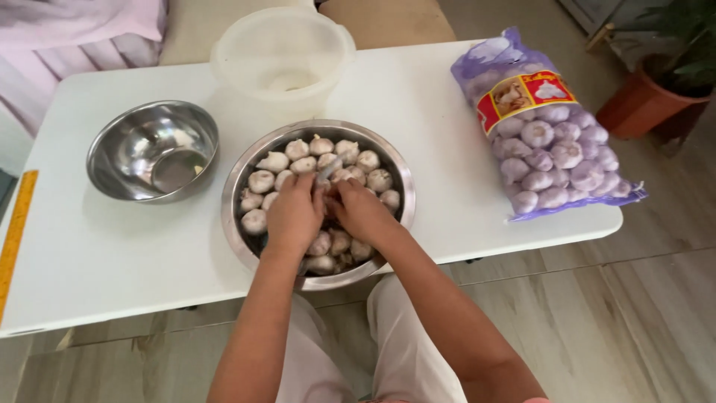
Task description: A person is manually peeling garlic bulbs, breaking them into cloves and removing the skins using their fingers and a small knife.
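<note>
A large steel bowl [237,179] full of garlic bulbs [261,180] sits at the near middle of the white table [97,254]. Both hands are over this bowl, close together. My left hand [293,215] and my right hand [359,213] are closed around one garlic bulb [328,170] between them; a pale piece of it sticks up above the fingers. Several bulbs lie around and under the hands, partly hidden.
A smaller steel bowl [153,149] stands left, with a few pale bits inside. A translucent white plastic tub [282,56] is behind the big bowl. A purple mesh bag of garlic [548,138] lies right. A potted plant [656,82] stands on the floor far right.
</note>
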